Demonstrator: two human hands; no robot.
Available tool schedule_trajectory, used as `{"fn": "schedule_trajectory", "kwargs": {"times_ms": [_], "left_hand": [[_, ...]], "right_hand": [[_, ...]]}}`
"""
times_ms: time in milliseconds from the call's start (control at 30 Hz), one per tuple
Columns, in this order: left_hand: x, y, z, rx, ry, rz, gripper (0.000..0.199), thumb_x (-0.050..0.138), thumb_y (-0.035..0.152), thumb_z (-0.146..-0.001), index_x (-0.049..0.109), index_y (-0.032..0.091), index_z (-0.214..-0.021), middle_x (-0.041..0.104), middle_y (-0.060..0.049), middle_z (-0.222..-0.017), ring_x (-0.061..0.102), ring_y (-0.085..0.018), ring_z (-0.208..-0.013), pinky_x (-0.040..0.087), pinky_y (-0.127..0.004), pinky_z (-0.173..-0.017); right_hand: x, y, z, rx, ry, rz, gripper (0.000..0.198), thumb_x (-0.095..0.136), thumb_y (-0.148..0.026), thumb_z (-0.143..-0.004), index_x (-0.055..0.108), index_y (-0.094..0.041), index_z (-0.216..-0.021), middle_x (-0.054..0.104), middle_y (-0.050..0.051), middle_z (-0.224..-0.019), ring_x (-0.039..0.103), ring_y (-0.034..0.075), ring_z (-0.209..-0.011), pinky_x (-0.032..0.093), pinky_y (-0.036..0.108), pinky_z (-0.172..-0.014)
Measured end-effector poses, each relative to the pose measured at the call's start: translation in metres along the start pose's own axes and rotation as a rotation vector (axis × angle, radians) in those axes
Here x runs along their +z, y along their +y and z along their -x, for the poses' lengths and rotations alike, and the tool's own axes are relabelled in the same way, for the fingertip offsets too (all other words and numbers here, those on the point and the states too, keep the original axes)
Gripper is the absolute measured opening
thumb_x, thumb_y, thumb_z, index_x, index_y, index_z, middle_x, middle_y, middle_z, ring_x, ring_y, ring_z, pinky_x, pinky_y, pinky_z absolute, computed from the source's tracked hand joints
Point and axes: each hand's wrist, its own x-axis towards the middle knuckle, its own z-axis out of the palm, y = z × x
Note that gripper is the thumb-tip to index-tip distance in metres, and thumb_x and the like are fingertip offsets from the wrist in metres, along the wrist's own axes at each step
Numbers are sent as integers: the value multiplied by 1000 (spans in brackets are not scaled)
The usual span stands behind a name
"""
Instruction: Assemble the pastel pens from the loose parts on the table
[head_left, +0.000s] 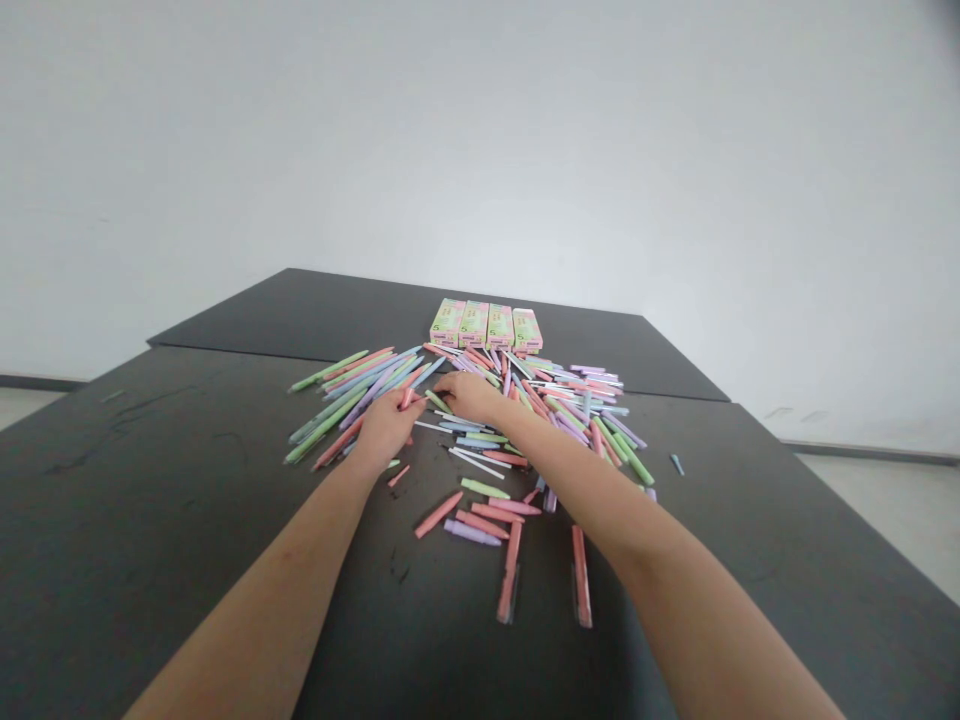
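- One pale wall (480,130) stands behind everything.
- One dark table (187,580), crossed by one seam, carries all the pieces.
- One mixed heap of pens and pen parts (559,408), too tangled to count, spreads around and beyond the right forearm.
- One bundle of long pens (364,385), more than ten, lies side by side left of the hands in green, pink, blue and purple.
- Four printed boxes (487,325) sit in a row behind the heap.
- Two bare hands work mid-table: the left hand (384,425) has its fingers pinching one pink piece (407,398); the right hand (469,395) bends down beside one green piece (437,401), and I cannot tell whether its fingers grip it.
- Two pink barrels with clear ends (582,577) lie nearest the viewer, apart.
- Three white sticks (477,462) lie together near the right forearm.
- One small blue tip (676,464) lies alone at right.
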Motion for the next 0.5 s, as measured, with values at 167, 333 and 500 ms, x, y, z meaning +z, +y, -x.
{"fn": "schedule_trajectory", "kwargs": {"times_ms": [167, 333, 500], "left_hand": [[2, -8, -6, -9, -12, -9, 29, 54, 42, -77, 66, 16, -83, 47, 5, -48, 49, -13, -38, 38, -22, -40], [2, -9, -6, -14, -31, -25, 29, 55, 42, -78, 66, 15, -81, 49, 5, -46, 50, -13, -38, 37, -22, -42], [1, -6, -3, -20, -35, -65, 29, 54, 43, -81, 65, 16, -77, 46, 5, -39, 50, -14, -36, 34, -23, -42]], "right_hand": [[3, 4, 4, -105, 27, -39, 33, 49, -6, -80, 73, -12, -102, 72, 12, -105, 63, 20, -100, 44, 28, -90], [-1, 6, 12, -101, 18, -48, 35, 48, -3, -77, 74, -12, -98, 73, 10, -100, 63, 19, -95, 44, 26, -85], [-7, 6, 18, 27, -24, -14, 36, 49, -6, -75, 72, -13, -102, 74, 9, -96, 64, 18, -88, 43, 24, -78]]}}
